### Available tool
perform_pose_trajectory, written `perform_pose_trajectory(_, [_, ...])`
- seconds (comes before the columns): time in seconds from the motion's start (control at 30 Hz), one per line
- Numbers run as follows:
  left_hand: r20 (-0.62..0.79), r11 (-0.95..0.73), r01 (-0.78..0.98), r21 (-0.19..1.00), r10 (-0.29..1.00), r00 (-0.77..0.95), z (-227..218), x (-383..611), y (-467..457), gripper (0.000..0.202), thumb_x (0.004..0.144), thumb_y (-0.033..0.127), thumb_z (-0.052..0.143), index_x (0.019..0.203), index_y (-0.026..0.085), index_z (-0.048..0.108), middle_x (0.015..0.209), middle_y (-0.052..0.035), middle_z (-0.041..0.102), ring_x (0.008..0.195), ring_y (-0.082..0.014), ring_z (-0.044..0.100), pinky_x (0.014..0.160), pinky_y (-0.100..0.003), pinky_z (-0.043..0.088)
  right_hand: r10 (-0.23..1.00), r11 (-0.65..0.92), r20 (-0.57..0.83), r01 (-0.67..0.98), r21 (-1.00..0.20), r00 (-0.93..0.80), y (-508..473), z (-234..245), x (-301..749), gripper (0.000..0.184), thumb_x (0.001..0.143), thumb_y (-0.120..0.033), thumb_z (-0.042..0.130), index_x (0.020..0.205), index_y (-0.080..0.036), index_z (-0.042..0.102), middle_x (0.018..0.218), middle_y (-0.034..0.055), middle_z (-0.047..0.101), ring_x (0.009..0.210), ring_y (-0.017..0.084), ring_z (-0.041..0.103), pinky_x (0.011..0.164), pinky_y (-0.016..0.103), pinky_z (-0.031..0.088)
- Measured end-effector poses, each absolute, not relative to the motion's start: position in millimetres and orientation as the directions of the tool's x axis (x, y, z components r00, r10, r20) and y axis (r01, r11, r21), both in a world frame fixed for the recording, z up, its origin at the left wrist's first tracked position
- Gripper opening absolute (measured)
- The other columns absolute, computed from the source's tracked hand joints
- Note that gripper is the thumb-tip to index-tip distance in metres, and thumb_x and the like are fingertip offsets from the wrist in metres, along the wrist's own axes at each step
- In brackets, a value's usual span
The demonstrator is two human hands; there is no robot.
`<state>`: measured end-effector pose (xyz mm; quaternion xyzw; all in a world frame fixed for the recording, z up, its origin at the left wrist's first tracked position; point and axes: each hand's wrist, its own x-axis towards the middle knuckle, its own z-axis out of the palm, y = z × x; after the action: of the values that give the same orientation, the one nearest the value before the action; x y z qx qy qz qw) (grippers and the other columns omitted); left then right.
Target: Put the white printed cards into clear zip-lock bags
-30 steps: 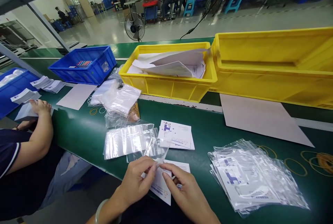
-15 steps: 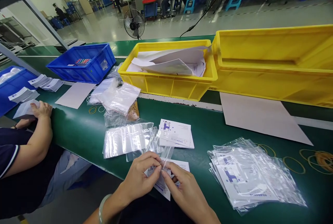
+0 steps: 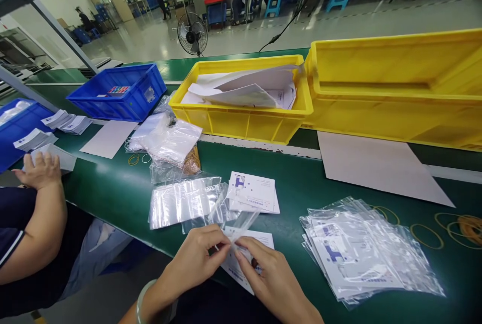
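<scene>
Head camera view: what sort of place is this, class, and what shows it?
Most likely a factory or workshop floor: a yellow crate and a pile of bagged cards on a long green worktop, with a co-worker at the same surface.

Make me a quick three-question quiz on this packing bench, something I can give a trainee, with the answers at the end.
1. True or false: the left hand and the right hand both have their fingertips on a clear plastic bag.
2. Which lies to the right of both hands?
A) the blue crate with colorful items
B) the pile of bagged cards
C) the standing fan
3. Fill in the color: the large white paper sits inside a ____ crate.

Key: 1. True. 2. B. 3. Yellow.
</scene>
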<state>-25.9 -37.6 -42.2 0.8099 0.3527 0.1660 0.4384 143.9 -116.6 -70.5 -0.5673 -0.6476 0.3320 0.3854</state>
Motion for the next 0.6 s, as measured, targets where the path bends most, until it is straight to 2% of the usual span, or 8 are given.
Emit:
perform_pose_trajectory(0.13, [-0.114, -0.313, 0.442, 0.840, 0.695, 0.710, -40.5, -21.5, -41.1, 0.025, 0.085, 0.008, 0.058, 0.065, 0.018, 0.047, 0.065, 0.0039, 0.050, 0.062, -0.0104, 0.048, 0.058, -0.021, 0.032, 0.995, 0.093, 0.092, 0.458, -0.884, -0.024, -116.7, -68.8, 148.2, 0.016, 0.098, -0.028, 0.051, 0.099, -0.023, 0.066, 0.087, 0.0022, 0.075, 0.071, 0.018, 0.071, 0.064, 0.025, 0.054])
perform_pose_trajectory(0.23, [-0.120, -0.318, 0.423, 0.849, 0.662, 0.740, -43.5, -16.5, -43.4, 0.031, 0.087, 0.011, 0.058, 0.064, 0.018, 0.039, 0.066, 0.0045, 0.047, 0.062, -0.0104, 0.045, 0.059, -0.022, 0.031, 0.997, 0.078, 0.080, 0.421, -0.904, -0.013, -117.2, -68.6, 150.0, 0.019, 0.098, -0.026, 0.049, 0.094, -0.023, 0.067, 0.087, 0.0020, 0.076, 0.073, 0.017, 0.072, 0.063, 0.023, 0.053])
perform_pose_trajectory(0.43, [-0.087, -0.396, 0.396, 0.828, 0.608, 0.789, -44.5, -12.4, -42.8, 0.026, 0.085, 0.013, 0.057, 0.065, 0.019, 0.043, 0.068, 0.0034, 0.050, 0.066, -0.0123, 0.048, 0.063, -0.023, 0.036, 0.998, 0.050, 0.057, 0.393, -0.918, 0.005, -118.3, -69.6, 153.7, 0.021, 0.094, -0.019, 0.046, 0.086, -0.023, 0.066, 0.079, -0.0011, 0.074, 0.068, 0.014, 0.070, 0.063, 0.022, 0.050])
perform_pose_trajectory(0.6, [-0.055, -0.377, 0.423, 0.824, 0.690, 0.722, -40.7, -11.5, -45.4, 0.009, 0.088, 0.016, 0.054, 0.081, 0.019, 0.058, 0.075, -0.0003, 0.061, 0.068, -0.0136, 0.056, 0.063, -0.023, 0.043, 0.997, 0.065, 0.075, 0.412, -0.909, 0.006, -116.3, -68.9, 152.2, 0.020, 0.094, -0.019, 0.047, 0.084, -0.023, 0.064, 0.077, -0.0011, 0.073, 0.067, 0.014, 0.069, 0.061, 0.022, 0.049])
